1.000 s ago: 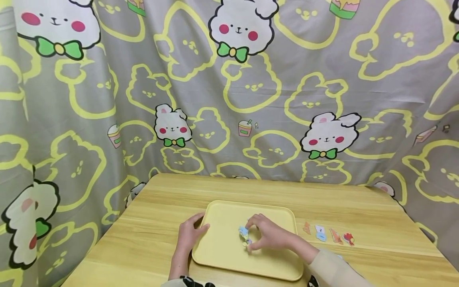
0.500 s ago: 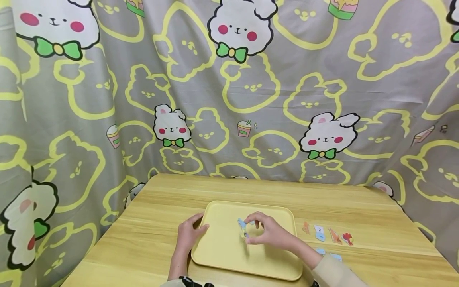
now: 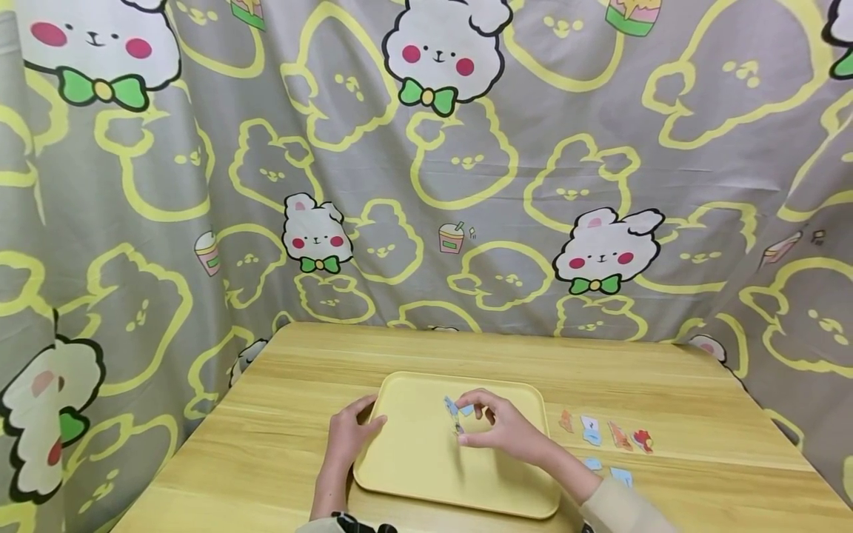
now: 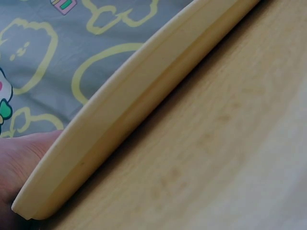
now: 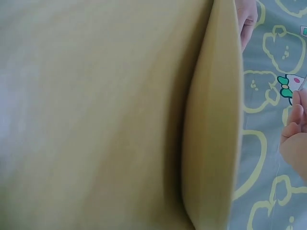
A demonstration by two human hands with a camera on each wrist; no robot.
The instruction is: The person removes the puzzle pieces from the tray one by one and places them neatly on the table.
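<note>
A pale yellow tray (image 3: 413,459) lies on the wooden table. My left hand (image 3: 346,438) holds its left edge, with the thumb at the rim and the fingers along the outside. Over the middle of the tray, my right hand (image 3: 500,426) pinches a small blue and yellow puzzle piece (image 3: 451,407) between thumb and fingertips, tilted up, a shadow below it. Another bit of blue (image 3: 468,410) shows beneath the index finger. The left wrist view shows the tray wall (image 4: 120,91) and part of the left hand (image 4: 24,158); the right wrist view catches the right hand (image 5: 295,139) at its edge.
Right of the tray lie several small flat pieces: an orange one (image 3: 566,420), a white and blue one (image 3: 590,429), another orange one (image 3: 620,435) and a red one (image 3: 643,440). Blue pieces (image 3: 620,476) sit nearer the right sleeve. A patterned curtain (image 3: 400,163) hangs behind the table.
My right hand has lifted the piece slightly up and away over the tray, tilting it. The blue pieces beside the right sleeve have come into fuller view. My left hand stays at the tray edge.
</note>
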